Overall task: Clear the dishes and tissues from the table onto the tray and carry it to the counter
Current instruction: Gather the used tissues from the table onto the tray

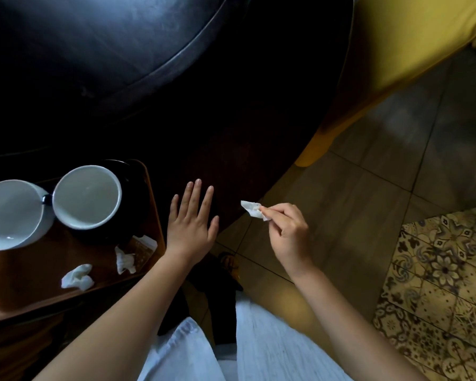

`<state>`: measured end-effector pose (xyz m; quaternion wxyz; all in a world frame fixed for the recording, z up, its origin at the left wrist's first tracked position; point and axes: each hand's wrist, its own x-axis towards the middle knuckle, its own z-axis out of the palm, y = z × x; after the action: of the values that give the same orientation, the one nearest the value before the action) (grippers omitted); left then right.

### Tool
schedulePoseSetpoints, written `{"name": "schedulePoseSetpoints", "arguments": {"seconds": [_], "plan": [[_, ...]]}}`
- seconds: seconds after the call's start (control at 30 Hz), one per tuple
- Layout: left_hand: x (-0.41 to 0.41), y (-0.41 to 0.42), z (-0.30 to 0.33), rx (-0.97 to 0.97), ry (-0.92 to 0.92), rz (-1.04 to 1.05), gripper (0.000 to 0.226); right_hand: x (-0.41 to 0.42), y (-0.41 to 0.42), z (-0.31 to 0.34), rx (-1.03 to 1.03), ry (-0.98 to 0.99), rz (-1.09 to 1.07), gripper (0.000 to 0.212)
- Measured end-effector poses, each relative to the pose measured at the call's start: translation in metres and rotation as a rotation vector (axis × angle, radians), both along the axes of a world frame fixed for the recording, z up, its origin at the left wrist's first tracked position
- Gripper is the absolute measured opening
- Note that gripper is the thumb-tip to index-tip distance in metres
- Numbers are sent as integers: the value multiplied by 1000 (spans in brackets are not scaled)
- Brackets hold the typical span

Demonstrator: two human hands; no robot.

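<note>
A brown tray (25, 303) sits at the left on the dark table (231, 160). On it stand two white cups: one (87, 196) on a dark saucer, another (11, 213) at the far left. Two crumpled tissues (77, 276) (125, 259) and a small packet (143, 246) lie on the tray's near side. My left hand (190, 224) is flat, fingers spread, just right of the tray. My right hand (286, 229) pinches a small white tissue (252, 209) near the table's edge.
A black cushioned seat (94, 45) fills the top left. A yellow chair (396, 50) stands at the top right. Tiled floor (368, 188) and a patterned mat (437, 284) lie on the right. My white clothing (259, 347) shows at the bottom.
</note>
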<state>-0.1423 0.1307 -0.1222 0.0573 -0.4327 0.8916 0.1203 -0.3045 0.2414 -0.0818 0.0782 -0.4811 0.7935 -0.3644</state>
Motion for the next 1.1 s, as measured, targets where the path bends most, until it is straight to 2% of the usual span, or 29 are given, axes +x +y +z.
{"name": "schedulePoseSetpoints", "arguments": {"seconds": [0.17, 0.33, 0.43, 0.8, 0.93, 1.1], "plan": [[6, -4, 19, 65, -82, -96, 63, 26, 0, 17, 34, -8, 1, 28], [49, 11, 36, 27, 32, -228, 55, 55, -7, 27, 23, -17, 2, 23], [89, 30, 28, 18, 27, -297, 55, 78, -18, 32, 25, -52, 15, 21], [154, 44, 22, 15, 55, -398, 61, 159, -67, 25, 125, -4, 366, 24], [175, 42, 19, 10, 23, -450, 53, 180, -72, 12, 198, 73, 398, 18], [184, 39, 17, -134, 88, -559, 38, 216, -81, 6, 271, 3, 427, 19]]}}
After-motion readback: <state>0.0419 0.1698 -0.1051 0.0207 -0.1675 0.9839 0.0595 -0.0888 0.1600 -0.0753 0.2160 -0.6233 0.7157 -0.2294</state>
